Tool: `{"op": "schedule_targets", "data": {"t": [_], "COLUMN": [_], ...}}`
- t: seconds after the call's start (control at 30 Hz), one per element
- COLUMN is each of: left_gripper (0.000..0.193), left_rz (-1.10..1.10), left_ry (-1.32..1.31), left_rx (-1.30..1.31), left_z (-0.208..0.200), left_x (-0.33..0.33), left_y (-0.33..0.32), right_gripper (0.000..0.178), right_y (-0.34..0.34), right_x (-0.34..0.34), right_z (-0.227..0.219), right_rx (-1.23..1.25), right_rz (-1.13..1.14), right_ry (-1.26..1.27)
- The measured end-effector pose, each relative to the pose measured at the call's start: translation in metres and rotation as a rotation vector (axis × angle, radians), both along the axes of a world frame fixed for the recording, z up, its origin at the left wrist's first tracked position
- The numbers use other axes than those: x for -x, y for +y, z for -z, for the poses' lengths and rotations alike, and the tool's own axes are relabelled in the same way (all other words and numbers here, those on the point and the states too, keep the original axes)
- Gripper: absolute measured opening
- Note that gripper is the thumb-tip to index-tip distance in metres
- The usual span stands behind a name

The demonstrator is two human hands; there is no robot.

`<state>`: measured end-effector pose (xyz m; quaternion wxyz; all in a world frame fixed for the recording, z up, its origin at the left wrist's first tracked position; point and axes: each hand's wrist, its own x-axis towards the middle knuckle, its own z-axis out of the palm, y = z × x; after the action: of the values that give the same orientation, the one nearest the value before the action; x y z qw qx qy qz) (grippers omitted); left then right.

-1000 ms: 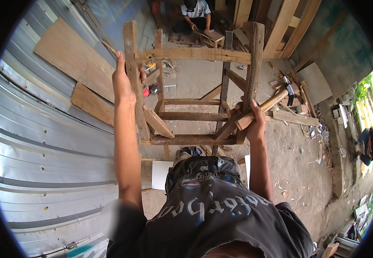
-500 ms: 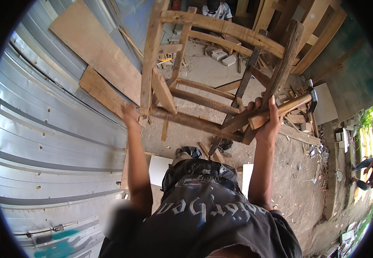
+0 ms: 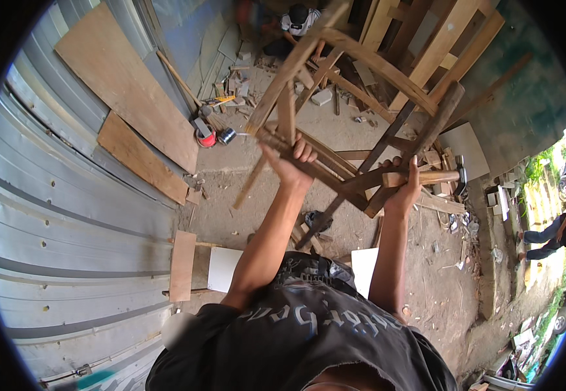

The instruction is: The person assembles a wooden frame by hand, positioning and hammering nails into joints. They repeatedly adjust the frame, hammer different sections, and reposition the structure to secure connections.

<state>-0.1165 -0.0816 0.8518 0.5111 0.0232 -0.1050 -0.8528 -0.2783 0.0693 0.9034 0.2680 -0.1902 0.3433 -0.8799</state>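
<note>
The wooden frame (image 3: pixel 382 66) is held up, tilted, over the floor (image 3: pixel 225 189). One of its bars is gripped by the left hand (image 3: pixel 294 165), fingers curled around it. Another bar is squeezed by the right hand (image 3: pixel 405 187), together with the hammer (image 3: pixel 438 176).

The brown four-legged wooden frame (image 3: pixel 328 180) is positioned ahead of the person's black-shirted torso (image 3: pixel 302 332). The bare left hand (image 3: pixel 288 169) is located at its near rail; the bare right hand (image 3: pixel 402 193) is at its near right corner, with the wooden-handled hammer (image 3: pixel 431 176) extending rightward. At left, two flat brown wooden panels (image 3: pixel 130 91) lie along the silver corrugated metal wall (image 3: pixel 68 228). Beyond the frame is a white-shirted co-worker (image 3: pixel 299 25); long light-brown wooden planks (image 3: pixel 434 55) stand to that person's right in view. Flat white boards (image 3: pixel 224 269) flank the torso.
</note>
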Motion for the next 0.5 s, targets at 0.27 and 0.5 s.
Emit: {"op": "schedule_targets", "data": {"t": [0.27,0.5], "left_gripper": [0.083,0.086], "left_rz": [-0.112,-0.003], "left_ry": [-0.603,-0.757], "left_rx": [0.272,0.381], "left_z": [-0.074,-0.062], "left_x": [0.056,0.029], "left_y": [0.016,0.004], "right_gripper": [0.036,0.042], "right_y": [0.026,0.097], "right_x": [0.015,-0.019], "right_z": [0.09,0.173], "right_rx": [0.085,-0.143], "right_rz": [0.106,-0.024], "right_ry": [-0.416,-0.605]}}
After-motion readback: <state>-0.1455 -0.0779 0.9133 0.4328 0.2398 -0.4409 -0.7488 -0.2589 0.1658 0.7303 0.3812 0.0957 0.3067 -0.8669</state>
